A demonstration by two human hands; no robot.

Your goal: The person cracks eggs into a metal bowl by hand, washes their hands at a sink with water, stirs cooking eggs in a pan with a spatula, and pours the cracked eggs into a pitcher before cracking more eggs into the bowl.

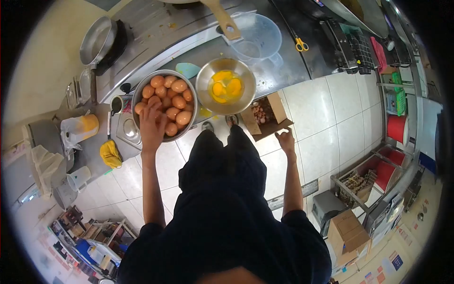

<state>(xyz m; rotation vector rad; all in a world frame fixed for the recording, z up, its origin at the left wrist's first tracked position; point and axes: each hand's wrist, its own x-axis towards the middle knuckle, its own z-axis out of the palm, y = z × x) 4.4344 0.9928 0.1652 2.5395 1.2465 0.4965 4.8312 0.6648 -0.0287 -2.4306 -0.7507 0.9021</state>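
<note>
No readable text or labels anywhere.

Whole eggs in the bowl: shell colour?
The eggs are brown, with an orange tint; clearest in the head view.

So the cracked eggs are sitting raw in a shiny steel bowl, bright yellow yolks pooled in the middle. Just left of that bowl, a round metal pot is piled with whole brown eggs, kinda glossy.
</note>
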